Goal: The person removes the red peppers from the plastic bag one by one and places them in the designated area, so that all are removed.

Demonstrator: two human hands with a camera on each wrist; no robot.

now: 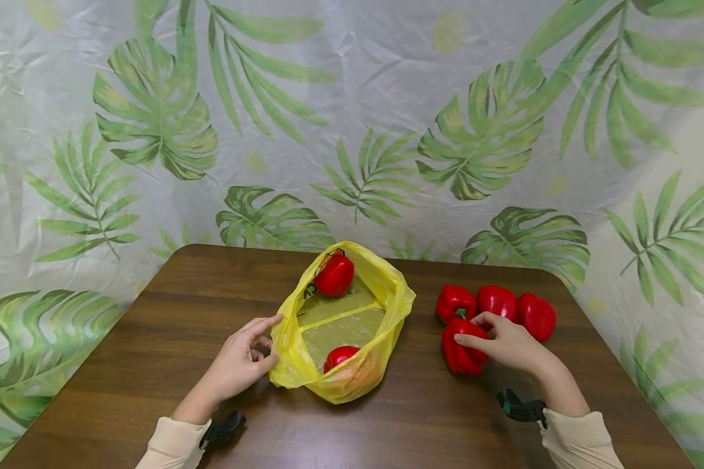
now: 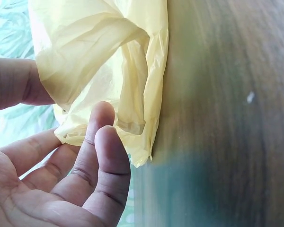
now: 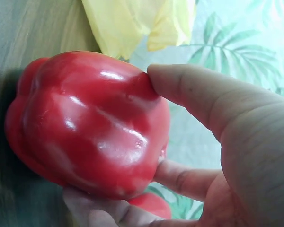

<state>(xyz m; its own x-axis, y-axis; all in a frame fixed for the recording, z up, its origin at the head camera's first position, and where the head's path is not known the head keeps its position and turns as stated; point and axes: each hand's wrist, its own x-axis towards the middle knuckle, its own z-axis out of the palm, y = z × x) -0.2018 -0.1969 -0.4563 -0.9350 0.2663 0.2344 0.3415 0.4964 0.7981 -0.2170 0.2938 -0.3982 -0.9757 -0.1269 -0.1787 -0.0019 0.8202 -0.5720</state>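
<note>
A yellow plastic bag (image 1: 396,316) stands with its mouth wide in the middle of the table. Inside are two red bell peppers, one at the far side (image 1: 336,276) and one at the near side (image 1: 337,357), partly hidden by the bag's wall. At the bag's left rim, my left hand (image 1: 240,361) holds the thin plastic (image 2: 99,56) between thumb and fingers. To the right of the bag, my right hand (image 1: 509,342) grips a red bell pepper (image 3: 94,123), thumb on one side and fingers on the other.
Behind the gripped pepper sit three more red bell peppers, at left (image 1: 453,299), middle (image 1: 496,299) and right (image 1: 536,316), close together. The brown wooden table (image 1: 223,280) ends at a leaf-patterned curtain (image 1: 364,98). Black straps with small devices (image 1: 227,428) circle both wrists.
</note>
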